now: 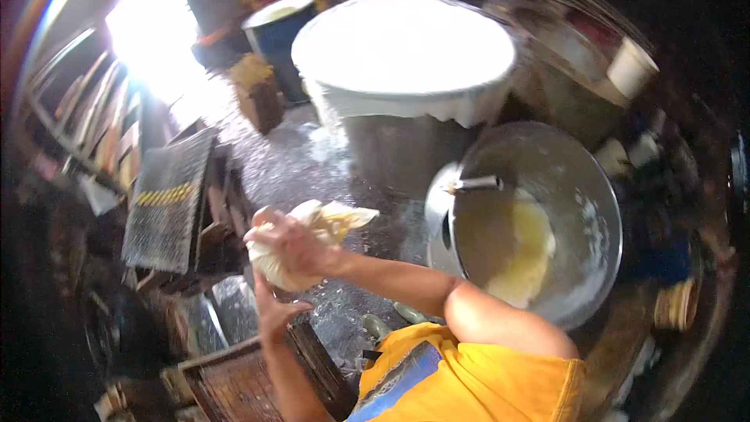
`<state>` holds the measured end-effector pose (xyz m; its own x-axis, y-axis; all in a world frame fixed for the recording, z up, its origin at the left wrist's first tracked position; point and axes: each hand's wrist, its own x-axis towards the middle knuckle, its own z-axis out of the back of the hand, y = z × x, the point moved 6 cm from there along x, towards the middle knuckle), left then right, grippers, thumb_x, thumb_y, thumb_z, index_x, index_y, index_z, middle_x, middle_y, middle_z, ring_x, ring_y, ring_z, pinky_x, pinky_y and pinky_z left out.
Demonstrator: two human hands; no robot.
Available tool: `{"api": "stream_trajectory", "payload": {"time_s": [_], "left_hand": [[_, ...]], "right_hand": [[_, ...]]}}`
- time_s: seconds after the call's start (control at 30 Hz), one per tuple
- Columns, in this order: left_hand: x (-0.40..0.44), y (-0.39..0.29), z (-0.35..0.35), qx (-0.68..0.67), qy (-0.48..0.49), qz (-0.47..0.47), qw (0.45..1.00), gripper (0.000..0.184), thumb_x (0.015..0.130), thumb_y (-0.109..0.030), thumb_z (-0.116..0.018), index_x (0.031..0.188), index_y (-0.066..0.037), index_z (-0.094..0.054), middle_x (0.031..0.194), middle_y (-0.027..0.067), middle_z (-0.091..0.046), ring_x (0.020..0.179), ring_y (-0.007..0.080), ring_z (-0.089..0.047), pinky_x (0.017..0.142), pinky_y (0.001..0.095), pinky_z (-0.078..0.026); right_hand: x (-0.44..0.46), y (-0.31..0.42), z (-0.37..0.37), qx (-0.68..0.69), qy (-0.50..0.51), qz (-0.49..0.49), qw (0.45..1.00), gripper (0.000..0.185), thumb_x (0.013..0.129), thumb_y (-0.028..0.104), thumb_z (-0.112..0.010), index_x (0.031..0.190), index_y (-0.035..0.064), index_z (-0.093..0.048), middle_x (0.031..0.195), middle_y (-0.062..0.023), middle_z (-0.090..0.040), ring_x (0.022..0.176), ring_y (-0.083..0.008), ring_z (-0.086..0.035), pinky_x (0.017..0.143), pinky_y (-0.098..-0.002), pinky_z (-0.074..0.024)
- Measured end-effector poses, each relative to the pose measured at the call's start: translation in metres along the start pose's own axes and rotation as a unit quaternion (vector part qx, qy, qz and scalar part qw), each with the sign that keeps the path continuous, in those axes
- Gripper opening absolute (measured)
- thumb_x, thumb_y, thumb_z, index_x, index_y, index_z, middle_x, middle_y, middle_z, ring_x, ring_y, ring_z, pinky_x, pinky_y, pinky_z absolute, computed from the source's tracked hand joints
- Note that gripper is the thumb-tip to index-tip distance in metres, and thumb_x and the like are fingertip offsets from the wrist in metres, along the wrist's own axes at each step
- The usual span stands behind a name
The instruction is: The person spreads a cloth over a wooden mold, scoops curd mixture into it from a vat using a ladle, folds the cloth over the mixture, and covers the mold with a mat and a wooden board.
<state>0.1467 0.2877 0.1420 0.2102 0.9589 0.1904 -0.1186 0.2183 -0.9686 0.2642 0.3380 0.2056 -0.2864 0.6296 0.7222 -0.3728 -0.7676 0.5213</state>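
A bunched white cloth bundle [269,263] with a loose yellowish end pointing right is held up in front of me, left of the middle. My right hand [295,244] is closed over its top, blurred by motion. Just below it, my left hand [275,309] reaches up to the underside, thumb spread away and fingers stretched toward the cloth. Whether those fingers bear any of its weight I cannot tell. What the cloth wraps, if anything, is hidden.
A large metal pot [598,266] with yellowish-white contents stands to the right. Behind it is a wide vat [406,105] with a bright white top. A mesh-covered panel [168,223] and wooden crate [242,379] lie left. The floor [269,156] looks wet.
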Motion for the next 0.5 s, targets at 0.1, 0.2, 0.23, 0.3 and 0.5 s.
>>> {"api": "stream_trajectory", "payload": {"time_s": [0.1,0.2,0.23,0.3,0.5], "left_hand": [[-0.004,0.058,-0.029,-0.202,-0.051,0.056,0.976,0.110,0.048,-0.041,-0.086,0.135,0.004,-0.035,0.132,0.0173,-0.044,0.125,0.0298,-0.040,0.104,0.0414,-0.034],[-0.003,0.098,-0.034,-0.288,-0.083,0.083,0.950,0.100,0.055,-0.038,-0.082,0.134,0.003,-0.036,0.130,0.0167,-0.045,0.122,0.0292,-0.043,0.103,0.0416,-0.036],[-0.001,0.108,-0.033,-0.306,-0.094,0.085,0.944,0.097,0.057,-0.037,-0.080,0.134,0.003,-0.037,0.130,0.0165,-0.046,0.121,0.0290,-0.044,0.102,0.0416,-0.037],[0.004,0.122,-0.030,-0.333,-0.106,0.084,0.933,0.090,0.062,-0.036,-0.078,0.133,0.002,-0.038,0.129,0.0161,-0.047,0.119,0.0286,-0.046,0.101,0.0417,-0.039],[0.027,0.141,-0.012,-0.367,-0.131,0.055,0.919,0.070,0.076,-0.031,-0.069,0.132,0.001,-0.041,0.126,0.0149,-0.050,0.114,0.0273,-0.052,0.097,0.0420,-0.043]], "right_hand": [[-0.007,0.003,-0.037,-0.068,0.078,-0.127,0.987,0.032,0.074,0.012,-0.064,0.105,0.0065,-0.058,0.106,-0.0152,-0.048,0.105,-0.0314,-0.050,0.083,-0.0464,-0.0508],[-0.028,-0.001,-0.054,0.037,0.113,-0.195,0.974,0.047,0.070,0.002,-0.063,0.115,0.0083,-0.054,0.118,-0.0187,-0.044,0.110,-0.0364,-0.047,0.097,-0.0481,-0.0396],[-0.032,-0.003,-0.058,0.063,0.122,-0.193,0.971,0.048,0.068,0.003,-0.063,0.115,0.0091,-0.054,0.116,-0.0176,-0.044,0.110,-0.0364,-0.047,0.095,-0.0466,-0.0404],[-0.028,0.001,-0.040,0.116,0.140,-0.189,0.965,0.052,0.064,0.004,-0.065,0.115,0.0107,-0.053,0.113,-0.0155,-0.045,0.112,-0.0364,-0.047,0.091,-0.0435,-0.0421],[-0.009,-0.051,0.032,0.191,0.089,-0.129,0.969,0.078,0.068,0.027,-0.078,0.132,0.0081,-0.040,0.129,-0.0151,-0.043,0.122,-0.0279,-0.041,0.105,-0.0394,-0.0328]]}}
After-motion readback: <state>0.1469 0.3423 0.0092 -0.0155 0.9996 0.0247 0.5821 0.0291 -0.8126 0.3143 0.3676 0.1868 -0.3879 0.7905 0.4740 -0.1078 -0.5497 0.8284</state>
